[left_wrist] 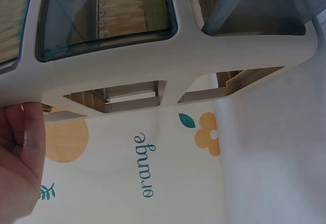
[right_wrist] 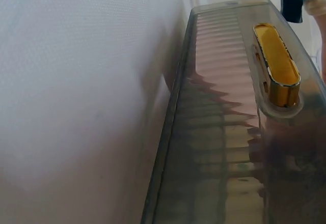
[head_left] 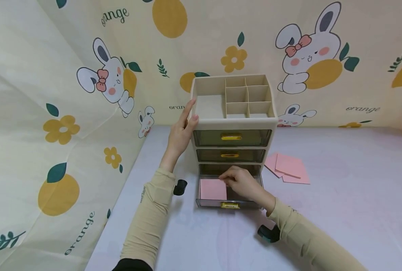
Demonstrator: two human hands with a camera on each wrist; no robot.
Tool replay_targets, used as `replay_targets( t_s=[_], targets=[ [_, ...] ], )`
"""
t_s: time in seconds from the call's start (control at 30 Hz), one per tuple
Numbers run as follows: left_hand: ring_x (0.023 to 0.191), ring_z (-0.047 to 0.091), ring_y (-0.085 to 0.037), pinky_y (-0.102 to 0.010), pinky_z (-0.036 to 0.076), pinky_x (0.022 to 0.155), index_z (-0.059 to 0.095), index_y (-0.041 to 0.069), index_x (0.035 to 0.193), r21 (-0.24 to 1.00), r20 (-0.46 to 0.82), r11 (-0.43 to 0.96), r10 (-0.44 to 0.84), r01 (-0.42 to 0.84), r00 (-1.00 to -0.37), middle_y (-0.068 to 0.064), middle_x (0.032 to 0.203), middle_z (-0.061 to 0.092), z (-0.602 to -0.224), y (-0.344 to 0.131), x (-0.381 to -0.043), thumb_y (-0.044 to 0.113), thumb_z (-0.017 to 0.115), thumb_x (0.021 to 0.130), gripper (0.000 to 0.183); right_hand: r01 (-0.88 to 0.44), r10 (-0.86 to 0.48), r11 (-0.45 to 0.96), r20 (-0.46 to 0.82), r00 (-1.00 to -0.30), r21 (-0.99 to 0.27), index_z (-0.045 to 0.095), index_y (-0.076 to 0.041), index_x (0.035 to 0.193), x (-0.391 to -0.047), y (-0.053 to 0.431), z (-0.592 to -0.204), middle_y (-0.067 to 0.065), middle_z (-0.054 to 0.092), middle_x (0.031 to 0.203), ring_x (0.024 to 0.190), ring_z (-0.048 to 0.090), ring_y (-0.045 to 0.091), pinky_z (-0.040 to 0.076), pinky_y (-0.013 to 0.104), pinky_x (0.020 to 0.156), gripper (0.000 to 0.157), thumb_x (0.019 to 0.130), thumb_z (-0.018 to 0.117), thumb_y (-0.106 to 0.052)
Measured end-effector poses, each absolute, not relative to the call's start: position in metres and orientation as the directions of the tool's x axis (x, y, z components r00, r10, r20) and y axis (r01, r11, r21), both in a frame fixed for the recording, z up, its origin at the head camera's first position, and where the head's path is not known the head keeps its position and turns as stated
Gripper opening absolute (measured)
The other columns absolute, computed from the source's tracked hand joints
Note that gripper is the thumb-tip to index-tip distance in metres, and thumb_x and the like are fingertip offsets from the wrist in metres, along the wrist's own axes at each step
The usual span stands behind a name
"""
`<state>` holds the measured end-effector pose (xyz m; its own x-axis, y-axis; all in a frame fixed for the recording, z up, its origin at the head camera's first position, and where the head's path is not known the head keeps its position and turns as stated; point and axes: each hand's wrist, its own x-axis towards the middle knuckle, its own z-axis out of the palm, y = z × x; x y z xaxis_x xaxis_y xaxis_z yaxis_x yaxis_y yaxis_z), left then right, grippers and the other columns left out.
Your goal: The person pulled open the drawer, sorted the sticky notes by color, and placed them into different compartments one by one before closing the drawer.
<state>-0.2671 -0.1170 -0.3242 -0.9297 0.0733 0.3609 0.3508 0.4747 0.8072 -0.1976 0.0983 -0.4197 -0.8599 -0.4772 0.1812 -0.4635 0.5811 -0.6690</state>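
A cream desktop organizer (head_left: 234, 122) stands on the table, its lowest clear drawer (head_left: 246, 205) pulled out. My left hand (head_left: 179, 137) rests against the organizer's upper left side, fingers extended and thumb near the top front edge. In the left wrist view this hand (left_wrist: 20, 158) touches the organizer's side wall. A pink square of paper (head_left: 213, 189) lies in the left part of the open drawer. My right hand (head_left: 243, 182) reaches into that drawer and pinches the paper's upper right corner with bent fingers. In the right wrist view the drawer front (right_wrist: 219, 147) hides this hand.
Several pink paper pieces (head_left: 292, 169) overlap on the table right of the organizer. Two more drawers (head_left: 232, 138) with gold handles are closed above the open one. Divided compartments (head_left: 248, 94) form the top. A patterned cloth (head_left: 207, 37) hangs behind.
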Motion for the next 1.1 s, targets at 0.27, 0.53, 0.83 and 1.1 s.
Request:
replay_targets(
  t_s=[0.27,0.53,0.83,1.1],
  targets=[
    [0.096,0.052,-0.03,-0.035,0.041,0.064,0.026,0.059,0.136,0.809,0.359,0.474,0.072,0.348,-0.931,-0.006,0.146,0.041,-0.324,-0.117,-0.267,0.085,0.03,0.075,0.067,-0.394,-0.439,0.61,0.121,-0.89,-0.687,0.068,-0.003,0.099,-0.198,0.098,-0.42,0.008,0.063,0.091,0.074,0.055,0.011,0.045,0.021,0.062,0.015,0.086,0.062,-0.006],
    [0.096,0.052,-0.031,-0.035,0.041,0.064,0.024,0.059,0.136,0.81,0.354,0.473,0.078,0.347,-0.932,-0.007,0.147,0.039,-0.324,-0.116,-0.267,0.087,0.028,0.073,0.069,-0.358,-0.456,0.604,0.059,-0.888,-0.712,0.063,0.002,0.11,-0.199,0.1,-0.42,0.012,0.066,0.096,0.076,0.063,0.012,0.049,0.022,0.064,0.025,0.086,0.061,-0.005],
    [0.096,0.052,-0.031,-0.034,0.04,0.061,0.024,0.059,0.136,0.804,0.359,0.48,0.078,0.351,-0.93,-0.003,0.149,0.036,-0.324,-0.117,-0.268,0.086,0.028,0.074,0.068,-0.371,-0.45,0.636,0.066,-0.891,-0.676,0.066,-0.002,0.107,-0.197,0.104,-0.419,0.013,0.067,0.101,0.077,0.06,0.013,0.049,0.027,0.067,0.024,0.085,0.064,-0.01],
    [0.088,0.052,-0.03,-0.032,0.036,0.055,0.024,0.059,0.137,0.803,0.359,0.483,0.078,0.35,-0.93,-0.004,0.149,0.037,-0.325,-0.117,-0.268,0.087,0.028,0.074,0.069,-0.369,-0.439,0.605,0.091,-0.894,-0.706,0.066,-0.005,0.108,-0.195,0.113,-0.412,0.01,0.069,0.099,0.08,0.064,0.014,0.051,0.025,0.067,0.024,0.086,0.065,-0.014]
  ],
)
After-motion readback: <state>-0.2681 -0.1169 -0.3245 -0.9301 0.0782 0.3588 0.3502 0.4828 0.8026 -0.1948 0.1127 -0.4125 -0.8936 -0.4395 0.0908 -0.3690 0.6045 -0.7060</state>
